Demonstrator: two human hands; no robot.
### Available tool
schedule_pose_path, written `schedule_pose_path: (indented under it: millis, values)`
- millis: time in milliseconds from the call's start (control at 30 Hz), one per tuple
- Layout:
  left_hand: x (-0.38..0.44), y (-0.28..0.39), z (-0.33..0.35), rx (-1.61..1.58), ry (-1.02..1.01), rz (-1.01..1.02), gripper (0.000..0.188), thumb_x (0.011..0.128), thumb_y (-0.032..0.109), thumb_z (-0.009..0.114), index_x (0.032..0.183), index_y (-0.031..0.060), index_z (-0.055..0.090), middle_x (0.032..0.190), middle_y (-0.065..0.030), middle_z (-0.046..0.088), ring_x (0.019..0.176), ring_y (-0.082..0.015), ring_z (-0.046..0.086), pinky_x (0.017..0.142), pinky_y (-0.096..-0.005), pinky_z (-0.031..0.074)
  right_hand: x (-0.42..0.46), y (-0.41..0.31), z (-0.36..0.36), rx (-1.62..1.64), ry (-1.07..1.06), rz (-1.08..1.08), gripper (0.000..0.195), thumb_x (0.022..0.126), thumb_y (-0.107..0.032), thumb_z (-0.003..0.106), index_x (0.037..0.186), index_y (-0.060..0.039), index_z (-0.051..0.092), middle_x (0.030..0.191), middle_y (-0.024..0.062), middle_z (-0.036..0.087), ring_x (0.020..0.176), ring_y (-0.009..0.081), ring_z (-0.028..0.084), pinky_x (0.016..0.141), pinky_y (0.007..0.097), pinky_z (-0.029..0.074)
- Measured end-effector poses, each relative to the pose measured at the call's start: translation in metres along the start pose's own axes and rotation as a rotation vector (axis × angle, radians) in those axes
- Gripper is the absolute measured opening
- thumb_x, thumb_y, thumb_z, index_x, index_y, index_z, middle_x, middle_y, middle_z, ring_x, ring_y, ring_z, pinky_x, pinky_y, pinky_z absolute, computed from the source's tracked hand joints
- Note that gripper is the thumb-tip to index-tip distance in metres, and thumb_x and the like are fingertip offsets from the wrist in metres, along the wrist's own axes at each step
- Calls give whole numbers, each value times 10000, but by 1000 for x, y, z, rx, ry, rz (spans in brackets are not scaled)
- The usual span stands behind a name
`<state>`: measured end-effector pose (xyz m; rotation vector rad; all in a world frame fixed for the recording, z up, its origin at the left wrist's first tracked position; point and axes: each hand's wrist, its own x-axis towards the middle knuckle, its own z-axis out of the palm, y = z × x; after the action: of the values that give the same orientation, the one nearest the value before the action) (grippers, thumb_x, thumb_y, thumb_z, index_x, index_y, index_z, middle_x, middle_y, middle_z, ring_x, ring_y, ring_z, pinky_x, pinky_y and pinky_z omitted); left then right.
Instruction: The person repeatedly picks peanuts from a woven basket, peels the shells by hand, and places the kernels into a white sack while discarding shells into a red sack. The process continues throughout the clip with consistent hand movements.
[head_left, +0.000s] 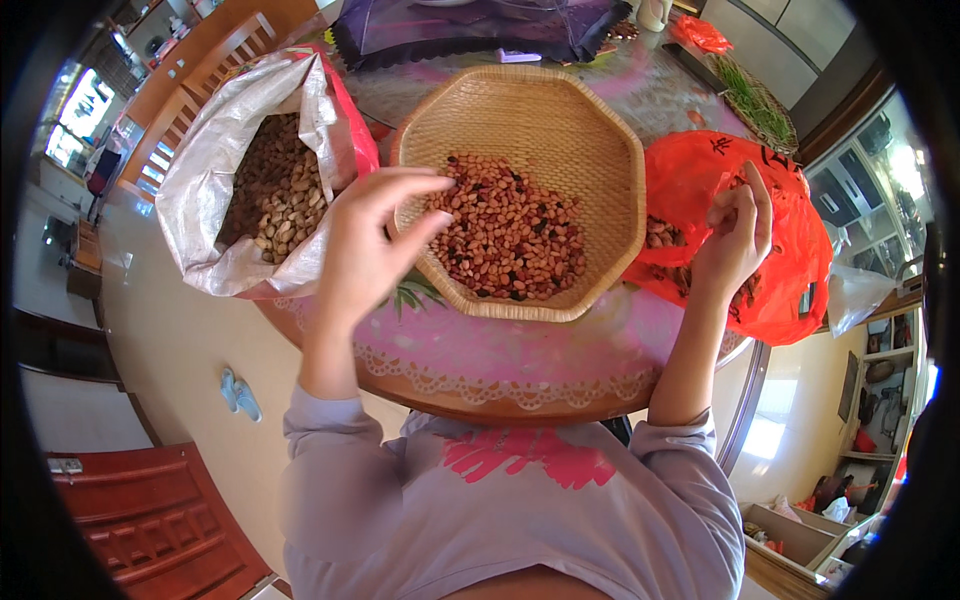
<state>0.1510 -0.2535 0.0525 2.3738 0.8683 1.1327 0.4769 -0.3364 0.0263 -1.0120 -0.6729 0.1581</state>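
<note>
Shelled peanuts (510, 232) with red and dark skins lie in the near half of an octagonal woven basket (525, 105) on the table. My left hand (382, 232) is over the basket's left rim, thumb and fingers apart, with nothing visible between them. To its left, a white woven sack (195, 180) stands open and holds unshelled peanuts (292, 210). My right hand (739, 225) is above a red plastic bag (787, 247), index finger extended and the other fingers curled; whether they hold something is hidden. Peanut shells (664, 232) show in the bag.
A purple mesh food cover (480, 30) stands at the table's far side. Beyond the red bag lie a tray of green stalks (750, 101) and a small red bag (701, 34). A clear plastic bag (855, 296) hangs at the right. Wooden chairs (161, 142) stand beyond the sack.
</note>
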Motion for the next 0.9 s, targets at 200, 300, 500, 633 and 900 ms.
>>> schedule_pose_path:
  millis: [200, 300, 500, 633, 900]
  values:
    - [-29, -72, -67, 363, 205, -325, 255, 807, 15, 672, 1059, 21, 636, 988, -104, 683, 930, -207, 646, 830, -315, 479, -3, -1, 3, -17, -17, -7, 287, 936, -78, 484, 1179, 41, 580, 664, 23, 564, 554, 62, 439, 541, 208, 360]
    - [-37, -92, -82, 634, 141, -354, 271, 802, 36, 675, 1070, 31, 634, 1022, -138, 674, 980, -278, 634, 861, -339, 472, -3, 0, 4, -10, -25, -8, 285, 937, -78, 482, 1177, 37, 584, 663, 21, 562, 553, 59, 435, 543, 205, 357]
    - [-42, -96, -86, 440, 1, -369, 290, 786, 55, 692, 1068, 22, 631, 972, -157, 674, 964, -309, 623, 852, -371, 471, -3, -1, 2, -21, -26, -4, 280, 937, -71, 479, 1172, 29, 593, 663, 18, 560, 554, 56, 431, 549, 201, 359]
    - [-37, -102, -87, 459, 18, -413, 308, 781, -14, 675, 1083, 7, 619, 975, -171, 680, 925, -271, 660, 818, -342, 495, -4, 1, 2, -5, -54, -4, 282, 937, -70, 478, 1173, 32, 593, 666, 20, 564, 554, 57, 433, 552, 200, 365]
    - [-20, -106, -95, 521, 72, -374, 253, 798, -14, 648, 1047, 26, 639, 933, -182, 659, 872, -334, 645, 757, -378, 499, -5, 1, 3, -30, -54, 0, 280, 939, -70, 475, 1169, 31, 598, 661, 21, 564, 547, 55, 431, 544, 199, 368]
